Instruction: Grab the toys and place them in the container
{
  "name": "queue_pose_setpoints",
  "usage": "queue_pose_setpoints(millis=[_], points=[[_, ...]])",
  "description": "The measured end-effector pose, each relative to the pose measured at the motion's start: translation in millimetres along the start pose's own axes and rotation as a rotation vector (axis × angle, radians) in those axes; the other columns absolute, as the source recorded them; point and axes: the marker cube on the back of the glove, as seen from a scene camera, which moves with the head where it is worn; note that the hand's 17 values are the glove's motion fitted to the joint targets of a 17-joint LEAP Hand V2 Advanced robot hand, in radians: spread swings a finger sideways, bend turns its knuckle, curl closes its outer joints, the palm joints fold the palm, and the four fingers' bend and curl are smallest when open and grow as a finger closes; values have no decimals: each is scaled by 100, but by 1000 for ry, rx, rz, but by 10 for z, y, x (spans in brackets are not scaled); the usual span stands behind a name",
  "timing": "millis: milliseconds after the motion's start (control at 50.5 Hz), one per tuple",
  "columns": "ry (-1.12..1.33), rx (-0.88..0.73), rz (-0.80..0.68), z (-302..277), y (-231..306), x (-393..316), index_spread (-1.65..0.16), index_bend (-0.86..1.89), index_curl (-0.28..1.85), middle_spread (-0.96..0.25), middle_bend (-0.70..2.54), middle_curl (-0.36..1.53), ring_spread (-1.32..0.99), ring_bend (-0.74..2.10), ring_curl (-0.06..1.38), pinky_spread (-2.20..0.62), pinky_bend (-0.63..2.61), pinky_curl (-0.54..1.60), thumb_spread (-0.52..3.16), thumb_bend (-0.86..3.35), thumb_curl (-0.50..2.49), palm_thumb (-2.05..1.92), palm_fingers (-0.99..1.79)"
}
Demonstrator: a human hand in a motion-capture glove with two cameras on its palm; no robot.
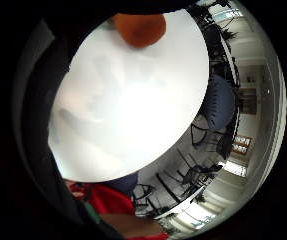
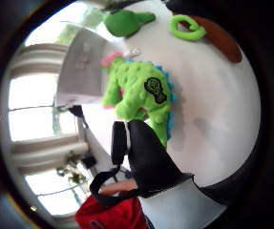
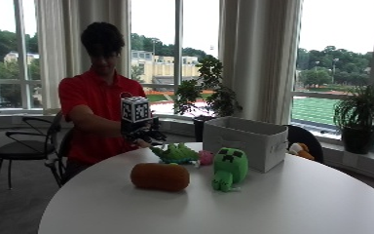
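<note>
From across the round white table (image 3: 316,204), I watch a person in a red shirt hold the gloved right hand (image 3: 141,132) out above the near rim; largest of the task's things, the white fabric container (image 3: 245,142) stands open-topped toward the window side, its walls soft-looking and, I judge, light enough to shift if bumped; the orange plush toy (image 3: 159,176) lies in front of it on bare tabletop, a rounded cushion I would take across its middle; the blocky green plush figure (image 3: 230,168) sits upright just beside the container, squashy, easy to grasp by the head; the spiky green dinosaur toy (image 3: 174,153) lies nearest the hand, just below and beyond it, with something small and pink (image 3: 206,157) touching its far side; in the thumb-side palm view the dinosaur (image 2: 139,90) fills the middle, a black thumb (image 2: 146,157) pointing at it but apart from it; the fingers hold nothing, though how far they are spread I cannot tell; plush is light, limp and unbreakable, so I judge the dinosaur's thick body the best hold.
</note>
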Motion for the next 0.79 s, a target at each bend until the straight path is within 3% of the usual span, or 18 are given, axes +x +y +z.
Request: queue_pose_setpoints(millis=[258, 614, 793], points=[[-3, 31, -24, -53, 51, -53, -30, 25, 17, -6, 14, 9, -3, 15, 2, 5, 55, 19, 96, -3, 11, -4, -13], [-21, 35, 14, -65, -130, 224, -35, 23, 27, -7, 13, 15, -3, 16, 7, 6, 55, 25, 113, -4, 18, -5, -15], [18, 13, 37, -5, -542, 384, -35, 22, 30, -7, 13, 16, -3, 17, 9, 6, 54, 26, 114, -5, 20, -5, -14]])
